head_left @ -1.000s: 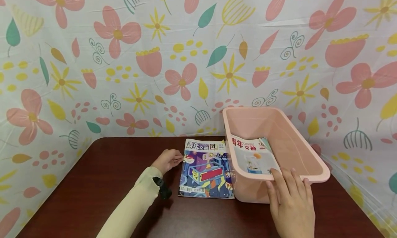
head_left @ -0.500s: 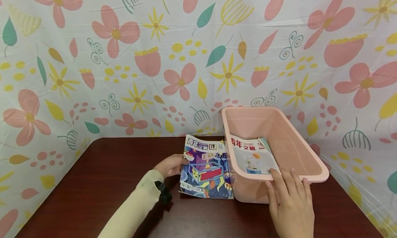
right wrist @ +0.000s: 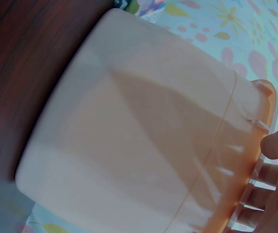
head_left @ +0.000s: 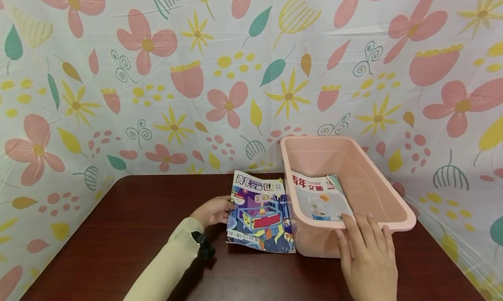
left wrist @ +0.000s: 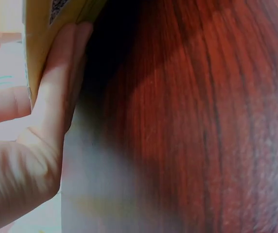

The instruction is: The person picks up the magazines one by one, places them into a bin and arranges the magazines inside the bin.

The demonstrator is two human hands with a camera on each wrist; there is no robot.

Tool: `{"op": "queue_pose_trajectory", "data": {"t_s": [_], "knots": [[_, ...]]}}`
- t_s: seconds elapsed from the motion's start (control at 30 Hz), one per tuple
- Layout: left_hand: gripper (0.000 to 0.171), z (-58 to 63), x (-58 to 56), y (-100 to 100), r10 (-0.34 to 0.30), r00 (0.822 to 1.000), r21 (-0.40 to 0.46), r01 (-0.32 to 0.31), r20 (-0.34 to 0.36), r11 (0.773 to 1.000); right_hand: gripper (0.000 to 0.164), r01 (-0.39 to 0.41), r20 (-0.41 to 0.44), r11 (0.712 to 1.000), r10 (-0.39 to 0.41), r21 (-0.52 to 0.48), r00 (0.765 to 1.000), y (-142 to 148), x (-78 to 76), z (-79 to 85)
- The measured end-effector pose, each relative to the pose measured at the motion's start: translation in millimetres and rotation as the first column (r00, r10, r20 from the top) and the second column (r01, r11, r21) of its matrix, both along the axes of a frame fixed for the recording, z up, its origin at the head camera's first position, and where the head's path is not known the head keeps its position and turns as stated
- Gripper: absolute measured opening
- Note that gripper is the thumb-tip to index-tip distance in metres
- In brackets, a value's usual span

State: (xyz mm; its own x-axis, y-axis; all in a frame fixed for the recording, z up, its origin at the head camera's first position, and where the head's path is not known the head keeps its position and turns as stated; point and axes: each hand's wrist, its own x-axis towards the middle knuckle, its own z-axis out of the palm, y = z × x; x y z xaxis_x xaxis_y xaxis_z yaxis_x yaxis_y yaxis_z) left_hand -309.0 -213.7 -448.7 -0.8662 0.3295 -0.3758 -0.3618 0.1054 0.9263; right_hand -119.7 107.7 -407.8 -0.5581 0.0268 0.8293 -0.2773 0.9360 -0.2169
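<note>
A purple and blue magazine [head_left: 261, 218] lies on the table just left of a pink plastic bin [head_left: 347, 224], its left side lifted slightly. My left hand [head_left: 214, 211] pinches that left edge; in the left wrist view the fingers [left wrist: 61, 73] lie flat along the underside, with the thumb on the other face. My right hand [head_left: 371, 257] holds the bin's near rim, the fingers over it and the thumb against the outer wall, as the right wrist view also shows. Inside the bin lies another magazine [head_left: 320, 196] with a white and pale blue cover and red title.
The dark reddish-brown wooden table [head_left: 129, 231] stretches to the left and in front. A white curtain [head_left: 235, 96] printed with flowers and leaves hangs along the table's back and both sides.
My left hand has slid its fingers under the left edge of the purple and blue magazine and raised that edge a little. My right hand stays on the bin's rim.
</note>
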Motion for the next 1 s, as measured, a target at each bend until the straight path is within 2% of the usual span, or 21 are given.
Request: {"op": "queue_pose_trajectory", "data": {"t_s": [0.2, 0.37, 1.0], "knots": [[0.042, -4.0, 0.3, -6.5, 0.038, 0.999, 0.008, -0.038, -0.031, 0.999, 0.062, 0.0, 0.011, 1.0, 0.0, 0.0, 1.0, -0.6, 0.7, -0.6], [0.042, -2.9, 0.3, -13.1, 0.075, 0.996, -0.005, -0.075, -0.047, 0.997, 0.061, 0.003, 0.003, 1.0, -0.003, 0.003, 1.0, -0.3, -0.1, -0.7], [0.042, 3.0, 4.4, -28.3, 0.124, 0.991, 0.042, -0.122, -0.055, 0.992, 0.059, 0.005, 0.0, 1.0, -0.005, 0.003, 1.0, -1.2, -0.1, -0.2]]}}
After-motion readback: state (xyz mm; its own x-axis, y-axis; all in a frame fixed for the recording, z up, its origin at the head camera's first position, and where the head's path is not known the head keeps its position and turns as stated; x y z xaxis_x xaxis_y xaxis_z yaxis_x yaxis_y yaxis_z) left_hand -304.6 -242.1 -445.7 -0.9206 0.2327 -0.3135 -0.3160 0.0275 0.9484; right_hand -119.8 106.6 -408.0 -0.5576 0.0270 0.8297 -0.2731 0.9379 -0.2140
